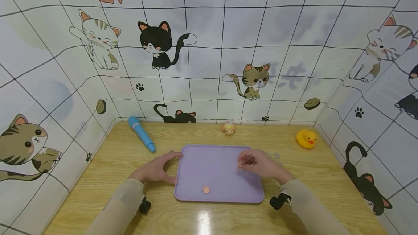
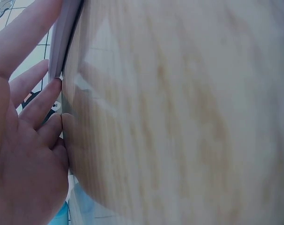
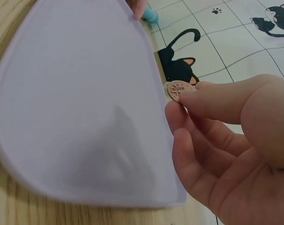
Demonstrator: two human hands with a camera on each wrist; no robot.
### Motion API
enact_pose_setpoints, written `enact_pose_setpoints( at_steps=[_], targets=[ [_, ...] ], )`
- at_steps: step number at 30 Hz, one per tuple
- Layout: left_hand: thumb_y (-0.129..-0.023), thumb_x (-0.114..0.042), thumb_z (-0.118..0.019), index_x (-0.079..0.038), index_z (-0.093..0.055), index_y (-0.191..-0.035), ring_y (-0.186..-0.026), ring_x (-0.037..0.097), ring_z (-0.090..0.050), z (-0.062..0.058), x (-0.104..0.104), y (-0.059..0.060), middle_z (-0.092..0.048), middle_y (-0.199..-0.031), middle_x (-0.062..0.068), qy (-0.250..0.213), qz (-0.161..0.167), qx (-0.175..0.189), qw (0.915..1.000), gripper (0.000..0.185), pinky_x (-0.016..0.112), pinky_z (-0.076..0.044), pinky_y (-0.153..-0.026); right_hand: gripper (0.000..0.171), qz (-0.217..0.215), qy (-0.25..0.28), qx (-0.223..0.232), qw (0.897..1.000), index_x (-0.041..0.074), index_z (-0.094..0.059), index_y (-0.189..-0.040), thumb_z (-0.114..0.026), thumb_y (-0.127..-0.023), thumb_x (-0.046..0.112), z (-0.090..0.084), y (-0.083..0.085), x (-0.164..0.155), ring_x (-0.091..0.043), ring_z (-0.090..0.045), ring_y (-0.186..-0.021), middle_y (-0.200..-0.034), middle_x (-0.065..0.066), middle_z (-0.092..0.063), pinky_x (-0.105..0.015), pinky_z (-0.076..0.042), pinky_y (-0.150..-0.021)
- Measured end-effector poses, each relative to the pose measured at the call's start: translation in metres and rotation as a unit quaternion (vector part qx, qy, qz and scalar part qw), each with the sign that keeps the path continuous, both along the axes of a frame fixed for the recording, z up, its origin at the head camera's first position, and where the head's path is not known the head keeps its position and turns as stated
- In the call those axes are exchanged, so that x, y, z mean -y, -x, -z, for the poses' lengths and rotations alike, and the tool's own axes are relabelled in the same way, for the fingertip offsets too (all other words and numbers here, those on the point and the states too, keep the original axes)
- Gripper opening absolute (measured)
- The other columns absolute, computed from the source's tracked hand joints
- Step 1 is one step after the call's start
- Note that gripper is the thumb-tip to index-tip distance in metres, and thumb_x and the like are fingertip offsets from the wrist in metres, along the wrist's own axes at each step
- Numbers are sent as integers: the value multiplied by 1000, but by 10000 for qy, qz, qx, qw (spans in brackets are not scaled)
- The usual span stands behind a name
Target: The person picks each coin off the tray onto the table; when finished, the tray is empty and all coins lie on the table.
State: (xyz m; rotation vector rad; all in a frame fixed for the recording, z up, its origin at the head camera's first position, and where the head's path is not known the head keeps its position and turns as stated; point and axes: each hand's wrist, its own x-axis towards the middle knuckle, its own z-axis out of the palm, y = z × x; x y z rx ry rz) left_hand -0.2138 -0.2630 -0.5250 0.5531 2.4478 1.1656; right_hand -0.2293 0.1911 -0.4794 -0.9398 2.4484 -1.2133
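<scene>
A shallow lilac tray (image 1: 215,173) lies on the wooden table, with a copper-coloured coin (image 1: 206,189) flat near its front edge. Over the tray's right part, my right hand (image 1: 261,164) pinches another copper coin (image 3: 178,89) between thumb and fingertips; the right wrist view shows a raised pattern on its face. At the tray's left side, my left hand (image 1: 158,168) has its thumb and fingers spread, their tips touching the rim. In the left wrist view the fingers of this hand (image 2: 32,140) look mostly straight beside the tray's edge.
Several pale round discs (image 1: 276,156) lie right of the tray, partly behind the right hand. A blue pen-like cylinder (image 1: 142,134) lies at the back left, a small figurine (image 1: 229,128) stands behind the tray, and a yellow rubber duck (image 1: 306,139) sits back right. Cat-patterned walls enclose the table.
</scene>
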Motion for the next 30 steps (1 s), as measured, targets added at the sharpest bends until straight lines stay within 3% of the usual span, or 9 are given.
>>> enact_pose_setpoints(
  at_steps=[7,15,23,30],
  targets=[
    [-74,-39,-97,-30,-46,-159,-163,39,-2,1,1,0,-26,-174,6,-30,-3,21,10000,99,70,-7,-125,15,139,-128,-96,9998,8,-76,-112,-75,-97,10,2,-1,-19,-13,-64,-90,-98,1,-72,-27,-58,-84],
    [-75,-39,-96,-29,-44,-160,-162,40,-2,-1,0,-1,-24,-174,9,0,7,38,10000,100,71,-8,-125,15,396,-218,38,9990,7,-77,-113,-75,-98,11,1,-6,-40,-11,-64,-92,-100,3,-73,-26,-58,-85],
    [-75,-39,-97,-30,-44,-160,-162,40,-1,-2,-1,-2,-22,-175,9,-6,-33,55,10000,100,70,-7,-125,18,651,-165,-69,9977,3,-76,-116,-73,-99,10,4,-12,-71,-12,-63,-94,-107,-6,-74,-25,-59,-86],
    [-75,-38,-97,-30,-44,-160,-163,39,-1,-2,-1,-2,-21,-175,9,18,-55,79,10000,100,70,-7,-125,15,975,-409,-27,9944,8,-76,-111,-75,-99,16,6,-16,-92,-11,-62,-93,-105,-2,-72,-27,-60,-86]
  ],
)
